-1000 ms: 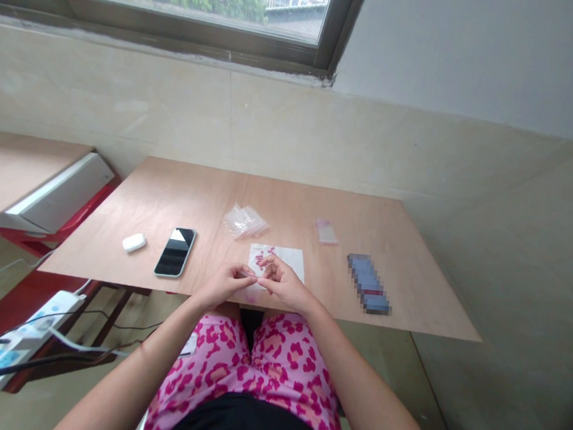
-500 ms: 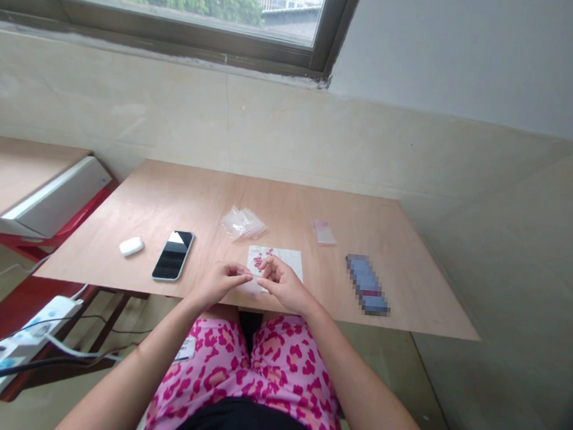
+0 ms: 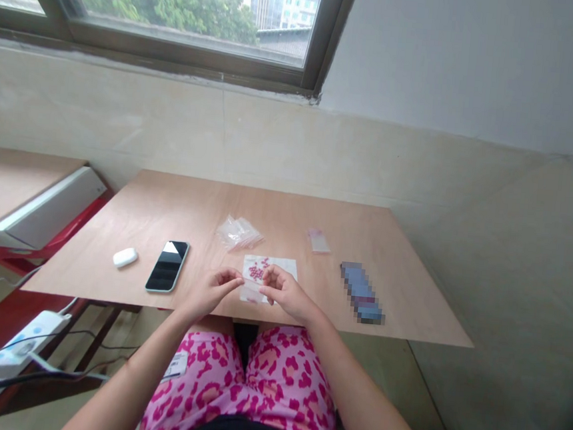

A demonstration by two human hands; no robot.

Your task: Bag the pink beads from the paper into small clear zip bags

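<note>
Between my two hands, over a white paper sheet [image 3: 286,264], is a small clear plastic bag [image 3: 252,291]. My left hand [image 3: 214,290] pinches its left side between thumb and forefinger. On the right side, my right hand [image 3: 282,291] grips it with bent fingers. Something pinkish shows at the bag's lower part, too small to make out. Several small dark-pink pieces [image 3: 256,270] lie on the paper just beyond my fingers. A pile of clear plastic bags [image 3: 239,233] rests farther back, and a single flat bag [image 3: 319,242] lies to its right.
A phone [image 3: 167,267] and a white rounded case [image 3: 125,258] lie on the left of the wooden table [image 3: 287,208]. At the right is a pixelated phone-like object [image 3: 361,293]. A power strip [image 3: 14,352] with cables hangs low at the left.
My hands have drawn slightly apart, so more of the bag shows between them. The whole view has tilted up a little, shifting everything lower in the picture.
</note>
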